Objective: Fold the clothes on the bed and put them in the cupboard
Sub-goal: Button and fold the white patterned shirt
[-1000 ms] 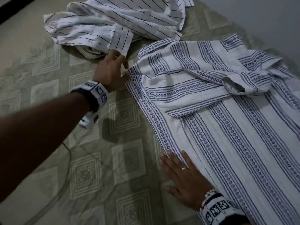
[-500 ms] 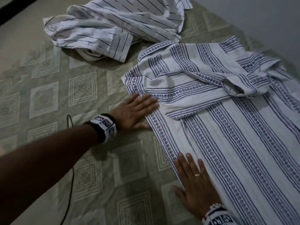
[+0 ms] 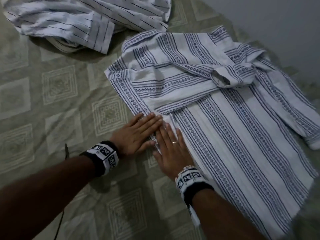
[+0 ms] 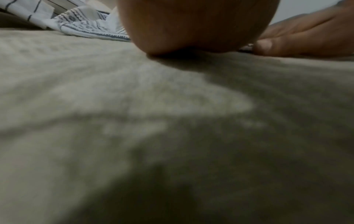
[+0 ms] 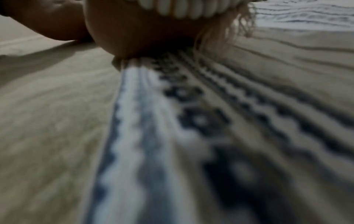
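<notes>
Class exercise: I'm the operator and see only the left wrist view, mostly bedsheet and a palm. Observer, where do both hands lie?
Observer: The left hand and right hand press flat, side by side, on the patterned shirt at its near edge.
Operator: Any sleeve folded in?
Observer: One sleeve lies across the chest.
Operator: Other clothes?
Observer: A pinstriped shirt lies crumpled beyond the collar.

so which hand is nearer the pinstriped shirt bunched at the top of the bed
Left. The left hand lies flat on the patterned shirt's folded edge, on the side facing the pinstriped shirt. The right hand lies just beside it, slightly farther away.
</notes>
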